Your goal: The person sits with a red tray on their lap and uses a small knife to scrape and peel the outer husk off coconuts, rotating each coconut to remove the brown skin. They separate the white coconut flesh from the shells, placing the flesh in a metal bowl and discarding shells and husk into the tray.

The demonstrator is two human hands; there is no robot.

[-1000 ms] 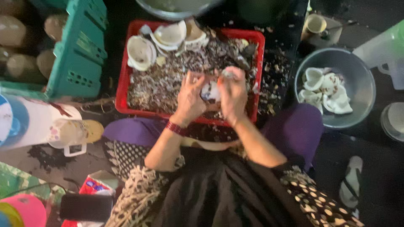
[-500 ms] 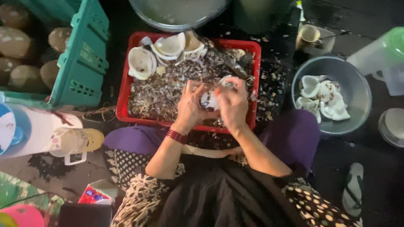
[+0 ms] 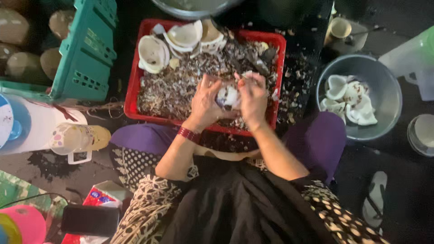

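Nearest the viewer, a dark phone (image 3: 90,220) is seen at the lower left, with a sandal (image 3: 374,198) at the lower right. Farther out, a white coconut piece (image 3: 227,96) is held between both hands over the near half of the red crate (image 3: 132,97). The left hand (image 3: 205,101) is curled round the piece's left side; the right hand (image 3: 253,97) is closed against its right side, and whether a tool is gripped there cannot be told. The crate's near rim lies just beside the wrists. Brown shavings (image 3: 174,86) are spread through the crate, and open room is left to the left of the hands. White shell halves (image 3: 181,38) are stacked at the far rim. To the right, a metal bowl (image 3: 389,97) of peeled pieces stands apart; a green crate (image 3: 86,49) flanks the left.
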